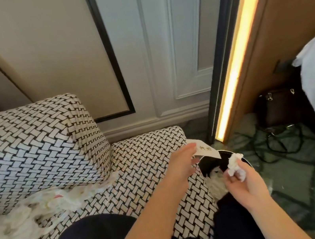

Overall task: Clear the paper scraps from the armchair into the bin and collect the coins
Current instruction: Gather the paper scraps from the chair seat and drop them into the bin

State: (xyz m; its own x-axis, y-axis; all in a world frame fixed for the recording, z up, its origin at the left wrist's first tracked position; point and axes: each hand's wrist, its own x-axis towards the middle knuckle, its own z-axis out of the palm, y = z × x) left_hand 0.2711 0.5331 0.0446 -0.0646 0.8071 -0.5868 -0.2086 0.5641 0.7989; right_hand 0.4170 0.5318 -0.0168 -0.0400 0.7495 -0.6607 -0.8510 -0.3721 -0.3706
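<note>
Disposal is under way: left hand (181,167) pinches a paper slip (205,150) and right hand (245,186) grips a crumpled wad (235,163) over the bin (209,165), scraps (15,237) lie on the armchair (144,159), no coins visible.

Small gold marks on white paper slip (205,150), too blurred to read

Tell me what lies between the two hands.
The head view shows the open black bin, white paper scraps inside, between left hand and right hand. The left hand's card juts over its rim; the right grips a crumpled tissue.
</note>
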